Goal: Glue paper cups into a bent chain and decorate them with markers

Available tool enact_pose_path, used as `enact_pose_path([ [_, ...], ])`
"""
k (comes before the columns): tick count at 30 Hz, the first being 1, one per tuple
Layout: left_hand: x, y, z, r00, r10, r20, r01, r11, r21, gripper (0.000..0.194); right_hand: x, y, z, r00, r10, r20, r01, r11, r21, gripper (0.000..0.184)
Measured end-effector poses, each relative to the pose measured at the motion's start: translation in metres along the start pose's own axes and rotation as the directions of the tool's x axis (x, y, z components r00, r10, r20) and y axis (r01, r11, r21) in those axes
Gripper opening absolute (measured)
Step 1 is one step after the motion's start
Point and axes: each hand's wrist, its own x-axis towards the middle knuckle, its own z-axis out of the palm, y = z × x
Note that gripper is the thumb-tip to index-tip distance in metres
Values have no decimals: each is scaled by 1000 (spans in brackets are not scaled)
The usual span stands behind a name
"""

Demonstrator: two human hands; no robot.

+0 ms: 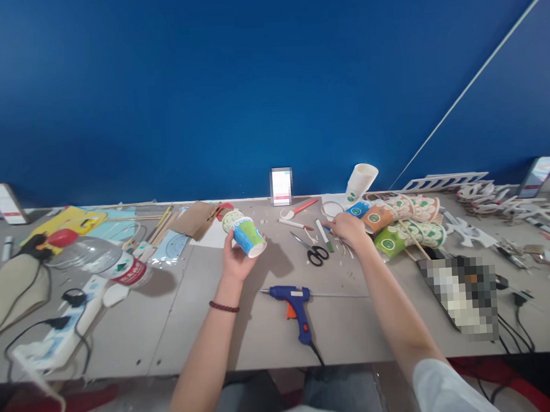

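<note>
Paper cups with a blue-and-green printed wall [249,234] sit in our left hand [238,263], raised above the grey table [189,323]; our fingers are closed around them, and a second, speckled rim shows just behind the nearer cup. We wear a dark beaded bracelet [224,306] on that wrist.

Our right hand [348,227] is down at the table to the right, its fingers bent close to a blue cup [359,209] — we cannot tell whether they grip anything. Beside that hand lie an orange-patterned cup row [382,217] and, nearer to us, a green-patterned cup row [391,241]. A white cup [364,177] leans behind them.

Between our hands we see black-handled scissors [317,255], with a white marker [322,231] just beside them. Nearer to us lies a blue glue gun [289,293] with an orange trigger, its nozzle pointing left and a pale stick running out from its back.

Well to our left are a red-capped bottle [104,260] and a white power strip [83,308] — black plugs sit in the strip. A phone [282,185] is propped against the blue wall [231,97].
</note>
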Motion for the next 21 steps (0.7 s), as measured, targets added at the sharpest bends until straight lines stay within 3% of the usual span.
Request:
enact_pose_path([
  [2,0,0,0,1000,0,6,0,1000,5,39,1,2,1,999,-4,34,4,1000,5,51],
  [7,2,1,-2,1000,3,29,-3,1000,13,40,4,8,5,1000,12,-6,-12,1000,-8,29],
  [16,4,-3,-5,999,42,-28,-39,995,91,36,12,4,20,999,33,-19,-34,999,-26,26],
  [21,4,-4,-6,998,48,-41,-43,993,110,36,6,1,15,993,23,-119,-21,1000,17,32],
])
